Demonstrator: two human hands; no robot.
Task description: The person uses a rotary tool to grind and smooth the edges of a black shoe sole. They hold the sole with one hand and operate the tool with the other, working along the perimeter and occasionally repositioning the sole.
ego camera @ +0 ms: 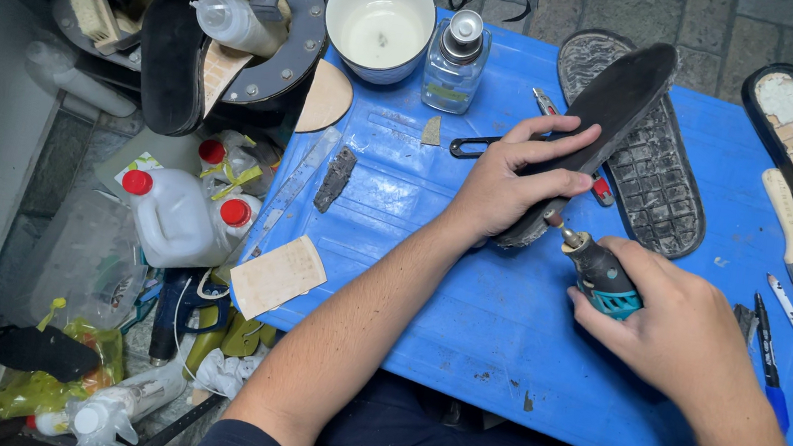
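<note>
While the left hand point(507, 181) clamps a dark sole point(603, 117), the right hand point(676, 328) grips a rotary tool point(597, 271), its tip hidden.

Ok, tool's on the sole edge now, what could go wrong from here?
The rotary tool tip sits close to the left hand fingers gripping the black sole; a slip could nick them. The sole is tilted on edge and might twist. A skid could also knock the glass bottle nearby.
</note>
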